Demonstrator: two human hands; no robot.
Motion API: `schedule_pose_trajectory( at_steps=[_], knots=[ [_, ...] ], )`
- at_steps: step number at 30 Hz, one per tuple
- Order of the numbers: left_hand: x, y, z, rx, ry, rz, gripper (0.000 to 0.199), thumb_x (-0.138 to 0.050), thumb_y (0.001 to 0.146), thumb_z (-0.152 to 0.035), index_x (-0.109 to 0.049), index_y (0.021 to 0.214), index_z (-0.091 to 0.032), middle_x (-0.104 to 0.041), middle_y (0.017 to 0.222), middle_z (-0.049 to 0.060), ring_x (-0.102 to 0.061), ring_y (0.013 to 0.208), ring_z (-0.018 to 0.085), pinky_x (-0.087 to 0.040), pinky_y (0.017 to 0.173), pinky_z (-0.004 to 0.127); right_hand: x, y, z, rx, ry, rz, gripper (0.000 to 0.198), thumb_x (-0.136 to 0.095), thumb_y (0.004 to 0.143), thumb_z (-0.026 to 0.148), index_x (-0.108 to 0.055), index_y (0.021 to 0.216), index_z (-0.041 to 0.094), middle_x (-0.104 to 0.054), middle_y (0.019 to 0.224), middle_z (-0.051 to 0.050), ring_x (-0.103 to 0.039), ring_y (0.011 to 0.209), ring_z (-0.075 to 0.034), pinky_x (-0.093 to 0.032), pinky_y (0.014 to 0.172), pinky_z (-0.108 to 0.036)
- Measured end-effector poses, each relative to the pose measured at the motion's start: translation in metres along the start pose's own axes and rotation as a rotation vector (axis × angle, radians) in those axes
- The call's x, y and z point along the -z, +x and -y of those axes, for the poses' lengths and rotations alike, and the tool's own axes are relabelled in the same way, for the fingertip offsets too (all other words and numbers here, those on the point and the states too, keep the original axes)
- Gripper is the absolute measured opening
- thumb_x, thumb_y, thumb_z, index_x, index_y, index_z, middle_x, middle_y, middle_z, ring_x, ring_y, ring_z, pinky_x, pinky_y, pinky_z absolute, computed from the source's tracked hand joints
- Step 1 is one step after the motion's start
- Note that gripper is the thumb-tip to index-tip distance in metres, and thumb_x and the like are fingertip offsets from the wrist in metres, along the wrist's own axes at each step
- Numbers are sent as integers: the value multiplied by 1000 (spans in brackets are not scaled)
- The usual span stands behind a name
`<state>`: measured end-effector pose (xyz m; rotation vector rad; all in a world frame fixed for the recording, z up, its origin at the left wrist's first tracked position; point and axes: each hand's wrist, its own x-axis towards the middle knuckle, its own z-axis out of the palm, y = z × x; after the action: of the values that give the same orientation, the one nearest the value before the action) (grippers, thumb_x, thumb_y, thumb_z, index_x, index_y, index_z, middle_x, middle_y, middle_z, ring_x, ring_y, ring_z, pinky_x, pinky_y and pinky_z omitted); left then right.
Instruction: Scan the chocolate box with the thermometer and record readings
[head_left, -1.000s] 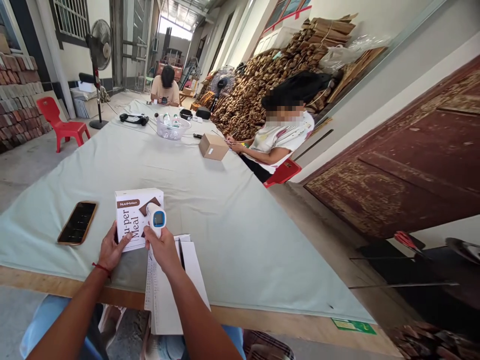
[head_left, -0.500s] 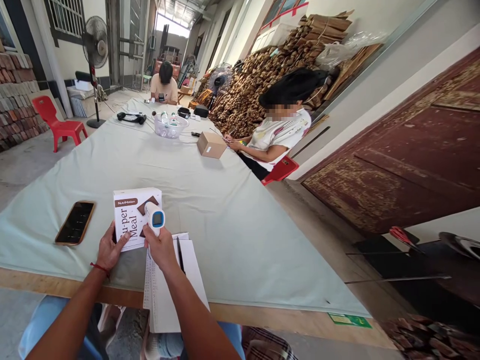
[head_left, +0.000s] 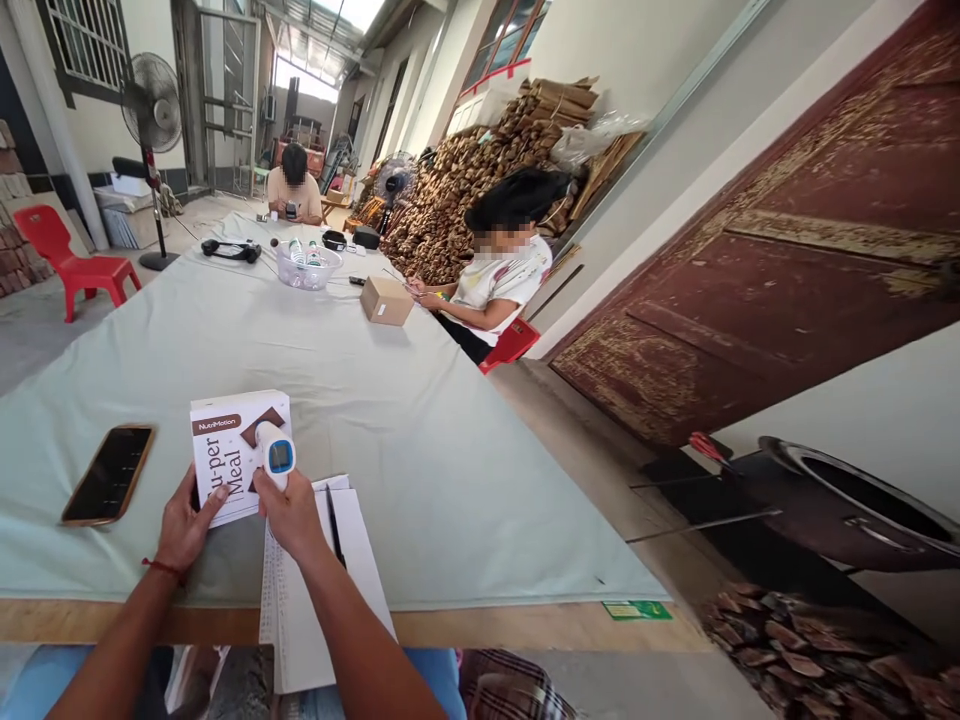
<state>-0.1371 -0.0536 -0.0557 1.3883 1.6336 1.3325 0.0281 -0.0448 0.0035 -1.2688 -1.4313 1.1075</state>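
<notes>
My left hand (head_left: 186,522) is closed on the lower left edge of a white box (head_left: 225,425) printed "NutriMotion", its thumb lying on the front face. In my right hand (head_left: 292,512) is a white infrared thermometer (head_left: 274,450) with a blue-rimmed screen facing me. Its head points at the box and overlaps the box's right side; whether they touch I cannot tell. Beneath my right forearm lie paper sheets (head_left: 364,560) with handwriting on the left one, and a black pen (head_left: 334,525) on top. To the left of the box rests a smartphone (head_left: 109,474) with a dark screen.
A cardboard box (head_left: 386,301) and a clear plastic basket (head_left: 306,270) of bottles stand farther up the cloth-covered table (head_left: 480,500). One person (head_left: 495,270) sits on the right side, another (head_left: 294,190) at the far end. A red chair (head_left: 75,260) is at left.
The whole view has shifted, so the table and hands appear farther left and more of the wok at right shows. My grip on the box and thermometer looks the same.
</notes>
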Motion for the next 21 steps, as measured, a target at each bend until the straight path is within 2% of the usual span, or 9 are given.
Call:
schedule_pose_trajectory(
  at_steps=[5,9,15,21],
  knots=[
    [0,0,3,-3,26,2,77,-58,71,-71,-55,124,-14,-70,112,13,-66,99,32,-54,84,40,-2,-2,0,-60,99,9,18,-57,80,39,-56,72,23,-51,48,5,-53,54,-16,-41,57,-27],
    [0,0,5,-12,38,-12,77,-57,72,-72,-55,124,-14,-69,115,14,-65,102,32,-53,88,41,4,-12,-3,-135,223,31,25,-60,78,45,-55,74,21,-52,50,6,-49,50,-13,-40,54,-26],
    [-1,-1,4,3,35,-13,79,-58,71,-71,-54,125,-13,-68,117,15,-64,107,33,-50,93,42,42,-44,-14,-261,344,28,36,-63,74,54,-56,76,19,-59,61,1,-49,56,-13,-39,53,-25],
    [-2,-1,1,34,1,-30,81,-59,70,-70,-53,126,-12,-68,119,16,-63,108,33,-50,93,45,82,-73,-20,-291,245,2,41,-62,76,58,-55,72,18,-58,61,0,-46,53,-12,-37,52,-25]
  ],
)
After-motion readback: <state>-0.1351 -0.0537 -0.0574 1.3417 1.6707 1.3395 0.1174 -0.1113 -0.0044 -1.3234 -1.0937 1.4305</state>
